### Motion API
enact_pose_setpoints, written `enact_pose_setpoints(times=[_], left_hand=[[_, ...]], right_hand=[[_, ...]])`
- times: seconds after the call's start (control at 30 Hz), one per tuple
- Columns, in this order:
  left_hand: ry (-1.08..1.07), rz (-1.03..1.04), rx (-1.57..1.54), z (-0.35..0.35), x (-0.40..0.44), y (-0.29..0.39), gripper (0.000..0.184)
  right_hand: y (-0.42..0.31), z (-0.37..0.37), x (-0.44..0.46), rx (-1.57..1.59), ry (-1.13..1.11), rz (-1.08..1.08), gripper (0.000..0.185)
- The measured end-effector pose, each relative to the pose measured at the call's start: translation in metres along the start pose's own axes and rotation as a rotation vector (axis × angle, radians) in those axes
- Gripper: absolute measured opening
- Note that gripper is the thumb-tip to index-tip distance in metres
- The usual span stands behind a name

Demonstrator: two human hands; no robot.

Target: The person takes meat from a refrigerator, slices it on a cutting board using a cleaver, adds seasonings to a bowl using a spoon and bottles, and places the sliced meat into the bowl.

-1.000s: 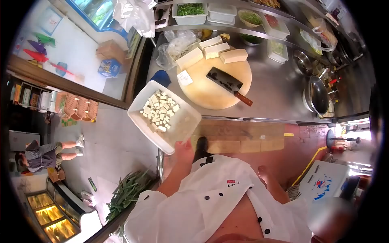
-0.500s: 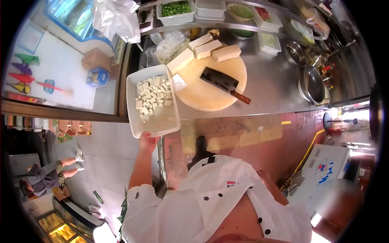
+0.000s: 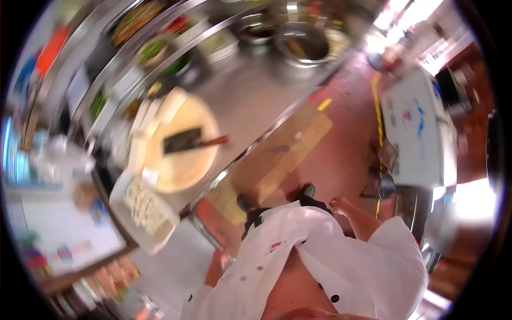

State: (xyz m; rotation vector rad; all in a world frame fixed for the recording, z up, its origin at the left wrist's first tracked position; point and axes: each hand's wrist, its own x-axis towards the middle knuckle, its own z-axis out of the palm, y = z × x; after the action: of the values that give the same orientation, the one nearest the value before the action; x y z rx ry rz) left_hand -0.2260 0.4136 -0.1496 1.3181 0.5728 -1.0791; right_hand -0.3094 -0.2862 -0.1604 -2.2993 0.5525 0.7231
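My left hand (image 3: pixel 221 256) is low by the counter's front corner, apart from the tub and smeared by motion, so its fingers are unclear. A white tub (image 3: pixel 166 232) of small tofu cubes (image 3: pixel 143 209) sits at the counter's left end. Beside it is a round wooden board (image 3: pixel 198 166) bearing a cleaver (image 3: pixel 183 141) with a wooden handle and uncut tofu blocks (image 3: pixel 172 106). My right hand (image 3: pixel 338 205) hangs at my right side, fingers curled, near no object; whether it holds anything is too small to tell.
Metal bowls (image 3: pixel 303 44) stand at the counter's far end. Shelves (image 3: pixel 213 25) with food containers run above the counter. A white chest (image 3: pixel 418 128) stands across the red floor (image 3: pixel 341 144), to the right.
The view has swung to the right. My left hand has let go of the tub's rim and moved away from it. My right hand still hangs at my side.
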Motion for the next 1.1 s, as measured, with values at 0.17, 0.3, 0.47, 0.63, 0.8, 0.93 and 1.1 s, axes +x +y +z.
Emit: enact_pose_setpoints(times=[0.17,0.3,0.47,0.63,0.8,0.93,1.1], left_hand=[[0.097,-0.226,0.599,0.083,0.049,0.052,0.023],[0.175,-0.223,0.888,0.168,0.099,0.129,0.032],[0.211,-0.126,1.1,0.307,0.175,0.226,0.044],[0.2,-0.012,1.437,0.474,0.259,0.289,0.051],[0.009,-0.037,1.609,0.612,0.376,0.351,0.038],[-0.129,0.08,1.822,0.769,0.514,0.428,0.044],[-0.092,0.518,1.568,1.027,0.604,0.494,0.035]], right_hand=[[0.044,-0.039,-0.024,0.171,0.072,0.394,0.022],[0.131,-0.076,-0.04,0.436,0.13,0.646,0.028],[0.27,-0.117,-0.049,0.406,0.149,0.527,0.023],[0.361,-0.169,-0.038,0.972,0.303,0.775,0.015],[0.416,-0.241,-0.029,0.791,0.281,0.822,0.025],[0.471,-0.311,0.005,0.598,0.356,0.656,0.038],[0.548,-0.477,0.082,0.216,0.353,0.616,0.047]])
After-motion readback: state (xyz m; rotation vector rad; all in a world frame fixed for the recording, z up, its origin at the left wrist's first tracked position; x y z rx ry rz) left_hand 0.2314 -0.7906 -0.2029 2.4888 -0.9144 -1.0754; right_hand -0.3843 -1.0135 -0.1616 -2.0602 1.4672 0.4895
